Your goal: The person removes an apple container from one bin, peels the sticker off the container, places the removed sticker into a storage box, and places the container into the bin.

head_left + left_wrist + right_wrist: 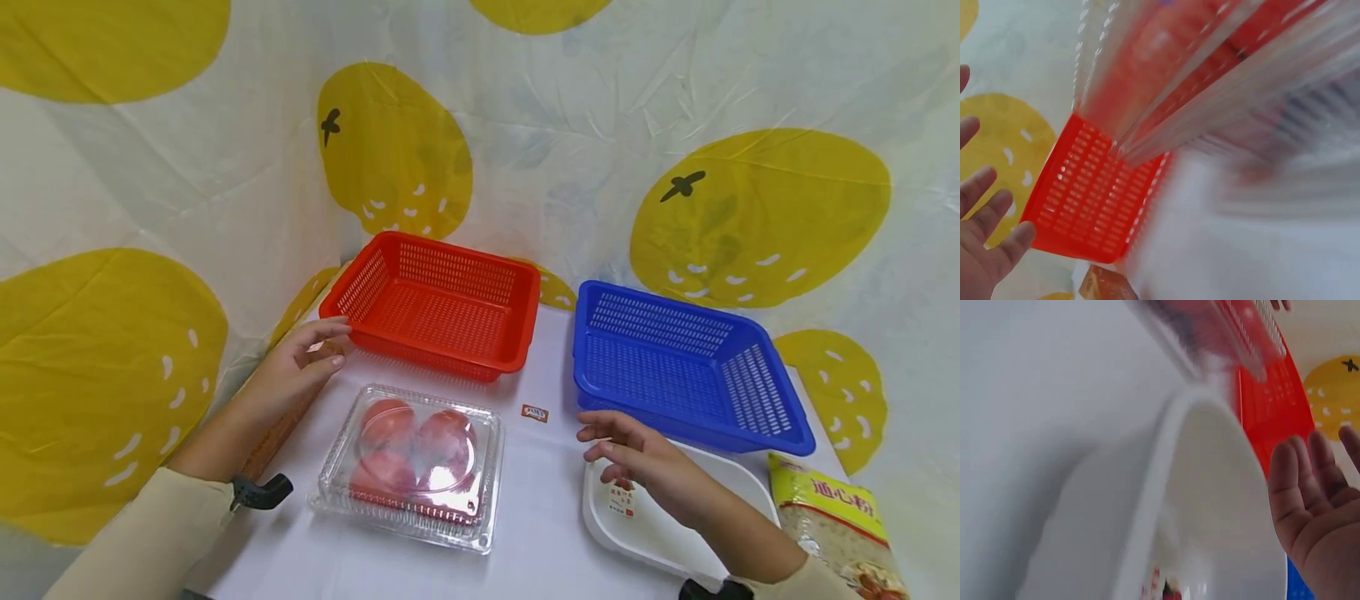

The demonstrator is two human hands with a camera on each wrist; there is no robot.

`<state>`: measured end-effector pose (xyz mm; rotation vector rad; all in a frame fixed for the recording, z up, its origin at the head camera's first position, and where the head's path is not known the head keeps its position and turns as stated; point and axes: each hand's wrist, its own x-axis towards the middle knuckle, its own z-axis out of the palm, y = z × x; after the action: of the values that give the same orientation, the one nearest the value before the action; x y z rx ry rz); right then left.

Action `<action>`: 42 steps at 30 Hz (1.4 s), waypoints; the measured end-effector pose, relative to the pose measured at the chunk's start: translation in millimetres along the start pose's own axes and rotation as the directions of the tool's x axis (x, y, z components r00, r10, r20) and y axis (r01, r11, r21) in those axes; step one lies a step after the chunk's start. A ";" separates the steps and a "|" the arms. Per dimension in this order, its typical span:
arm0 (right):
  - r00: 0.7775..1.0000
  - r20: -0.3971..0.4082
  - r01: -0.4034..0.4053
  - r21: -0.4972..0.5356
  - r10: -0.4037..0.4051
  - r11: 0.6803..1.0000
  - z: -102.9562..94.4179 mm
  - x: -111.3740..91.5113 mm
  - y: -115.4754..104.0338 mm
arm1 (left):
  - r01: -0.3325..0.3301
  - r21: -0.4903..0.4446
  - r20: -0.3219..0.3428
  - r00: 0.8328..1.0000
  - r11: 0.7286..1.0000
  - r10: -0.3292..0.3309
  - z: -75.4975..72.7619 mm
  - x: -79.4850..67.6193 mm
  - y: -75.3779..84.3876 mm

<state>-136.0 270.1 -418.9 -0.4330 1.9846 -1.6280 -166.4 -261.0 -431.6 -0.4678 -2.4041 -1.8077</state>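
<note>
My left hand [288, 371] hovers by the near left corner of the red basket [431, 362], with thumb and fingers spread and nothing between them. In the left wrist view its fingers [988, 215] are apart. Just right of it, a clear plastic box [487, 500] with a closed lid holds several round red fruits [386, 425]. My right hand [645, 462] is held over the left part of a white tray [723, 475], fingers loosely bent and empty. Its palm [1329, 544] faces the tray's rim in the right wrist view. Behind that hand stands the blue basket [652, 367].
A yellow-topped bag of macaroni [832, 517] lies at the right edge, beside the tray. A small orange packet [535, 412] rests between the clear box and the blue basket. Under my left forearm runs a long brown box [281, 433]. A fruit-patterned curtain [555, 150] hangs behind the table.
</note>
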 end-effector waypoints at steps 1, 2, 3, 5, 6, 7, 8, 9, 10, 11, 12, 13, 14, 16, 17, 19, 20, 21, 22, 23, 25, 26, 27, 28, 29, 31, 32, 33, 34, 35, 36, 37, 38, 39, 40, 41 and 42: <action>1.000 -0.012 -0.001 0.009 0.001 1.000 5.2 1.2 -1.1 | 0.000 -0.008 -0.010 1.000 1.000 0.000 -1.1 2.3 0.3; 1.000 -0.024 -0.003 0.020 0.003 1.000 10.4 2.5 -2.5 | 0.002 -0.009 -0.024 1.000 1.000 -0.002 -2.0 4.7 0.8; 0.999 -0.034 -0.007 0.031 0.008 0.999 15.5 3.8 -4.1 | 0.009 -0.004 -0.040 0.999 1.000 -0.009 -2.9 6.8 1.3; 0.998 -0.054 -0.013 0.048 0.016 0.999 25.0 6.5 -7.0 | 0.030 0.026 -0.074 0.997 0.999 -0.028 -4.8 10.7 2.2; 0.998 -0.064 -0.017 0.060 0.021 0.998 29.2 8.0 -8.2 | 0.044 0.037 -0.092 0.995 0.998 -0.040 -5.8 12.7 2.3; 0.997 -0.072 -0.019 0.073 0.024 0.997 33.0 9.4 -9.5 | 0.059 0.052 -0.105 0.993 0.997 -0.053 -6.8 14.5 2.2; 0.996 -0.080 -0.024 0.084 0.031 0.996 36.5 10.7 -10.6 | 0.075 0.069 -0.116 0.991 0.995 -0.066 -7.9 16.2 1.9; 0.995 -0.090 -0.031 0.096 0.039 0.995 39.7 11.8 -11.3 | 0.091 0.075 -0.124 0.989 0.993 -0.081 -8.8 18.1 1.5; 0.994 -0.097 -0.034 0.109 0.045 0.994 42.4 12.9 -11.7 | 0.102 0.081 -0.128 0.988 0.991 -0.091 -9.7 20.2 0.3; 0.993 -0.106 -0.042 0.122 0.055 0.992 44.9 13.8 -12.2 | 0.114 0.079 -0.131 0.986 0.990 -0.103 -10.4 22.5 -1.1; 0.992 -0.113 -0.043 0.134 0.058 0.990 47.1 14.7 -12.3 | 0.131 0.078 -0.134 0.984 0.988 -0.120 -11.0 24.5 -1.7; 0.991 -0.120 -0.043 0.143 0.061 0.989 49.3 15.6 -12.3 | 0.144 0.075 -0.138 0.981 0.987 -0.133 -11.5 26.6 -2.2; 0.990 -0.127 -0.043 0.149 0.062 0.988 51.4 16.6 -12.0 | 0.156 0.072 -0.144 0.979 0.985 -0.145 -12.1 28.5 -2.7; 0.989 -0.137 -0.034 0.165 0.057 0.986 55.8 19.0 -11.7 | 0.175 0.072 -0.163 0.973 0.982 -0.161 -13.6 32.2 -4.0; 0.988 -0.143 -0.031 0.171 0.056 0.985 58.3 20.4 -11.6 | 0.183 0.075 -0.173 0.970 0.980 -0.168 -14.7 34.1 -5.1; 0.986 -0.157 -0.026 0.186 0.056 0.982 63.9 23.6 -11.7 | 0.196 0.082 -0.193 0.965 0.977 -0.177 -16.5 37.6 -6.6; 0.985 -0.165 -0.023 0.195 0.056 0.981 67.0 25.3 -11.6 | 0.200 0.086 -0.200 0.963 0.976 -0.180 -17.4 39.5 -8.0; 0.983 -0.175 -0.022 0.205 0.059 0.979 70.2 27.0 -11.6 | 0.201 0.078 -0.205 0.962 0.976 -0.182 -18.0 41.7 -9.6; 0.981 -0.185 -0.020 0.216 0.061 0.976 73.5 28.8 -11.3 | 0.202 0.073 -0.210 0.960 0.977 -0.183 -18.5 43.9 -11.5; 0.979 -0.193 -0.015 0.226 0.060 0.974 76.9 30.4 -10.9 | 0.199 0.068 -0.218 0.959 0.978 -0.181 -18.7 45.9 -12.9; 0.978 -0.203 0.001 0.249 0.052 0.968 83.6 33.6 -9.3 | 0.194 0.054 -0.232 0.957 0.980 -0.177 -18.2 49.8 -16.0; 0.978 -0.205 0.010 0.261 0.045 0.965 86.7 34.9 -8.1 | 0.187 0.046 -0.237 0.956 0.981 -0.171 -18.1 51.7 -18.1; 0.978 -0.206 0.018 0.271 0.040 0.962 89.7 36.1 -7.0 | 0.186 0.044 -0.243 0.955 0.982 -0.170 -17.7 53.5 -20.0; 0.977 -0.208 0.027 0.279 0.033 0.960 92.8 37.3 -5.6 | 0.182 0.048 -0.246 0.955 0.982 -0.165 -17.6 55.3 -22.1; 0.977 -0.213 0.031 0.285 0.032 0.958 95.8 38.5 -4.6 | 0.182 0.048 -0.249 0.954 0.982 -0.165 -17.4 57.2 -24.1; 0.975 -0.219 0.032 0.290 0.033 0.956 101.1 41.8 -1.4 | 0.180 0.046 -0.249 0.955 0.983 -0.163 -17.2 61.0 -28.4; 0.974 -0.222 0.030 0.291 0.037 0.956 103.6 43.7 -0.1 | 0.186 0.045 -0.245 0.955 0.981 -0.170 -17.7 62.6 -30.0; 0.974 -0.225 0.029 0.289 0.038 0.957 106.2 45.9 1.1 | 0.188 0.033 -0.241 0.955 0.982 -0.175 -18.1 64.1 -31.7; 0.973 -0.228 0.029 0.286 0.039 0.958 108.9 48.3 2.4 | 0.188 0.017 -0.236 0.955 0.982 -0.179 -18.6 65.4 -33.3; 0.973 -0.229 0.029 0.284 0.039 0.958 111.3 50.7 3.7 | 0.195 -0.006 -0.230 0.954 0.981 -0.191 -19.3 66.4 -35.4; 0.973 -0.229 0.031 0.281 0.035 0.959 113.7 53.1 5.3 | 0.200 -0.023 -0.222 0.954 0.980 -0.200 -19.9 67.0 -36.8; 0.972 -0.231 0.034 0.279 0.033 0.960 116.4 55.2 6.7 | 0.209 -0.041 -0.213 0.954 0.977 -0.213 -20.4 67.3 -38.2; 0.972 -0.233 0.040 0.279 0.028 0.959 119.2 56.8 7.9 | 0.219 -0.045 -0.204 0.953 0.975 -0.224 -21.2 67.2 -39.3; 0.971 -0.237 0.043 0.278 0.026 0.960 122.0 58.4 9.4 | 0.232 -0.063 -0.193 0.952 0.971 -0.240 -21.8 67.0 -40.9; 0.971 -0.239 0.045 0.279 0.024 0.959 124.8 59.8 11.2 | 0.246 -0.071 -0.182 0.950 0.967 -0.255 -22.3 66.5 -42.2; 0.970 -0.241 0.049 0.283 0.022 0.958 127.6 60.9 13.2 | 0.266 -0.063 -0.174 0.946 0.962 -0.273 -23.2 65.7 -43.6; 0.970 -0.241 0.051 0.288 0.020 0.956 130.4 61.8 15.3 | 0.282 -0.045 -0.169 0.943 0.958 -0.286 -23.9 64.7 -44.4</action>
<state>-108.4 134.7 -463.2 -0.1426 1.8640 -2.0276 -243.5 -282.9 -448.7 0.0422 -2.4337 -1.8899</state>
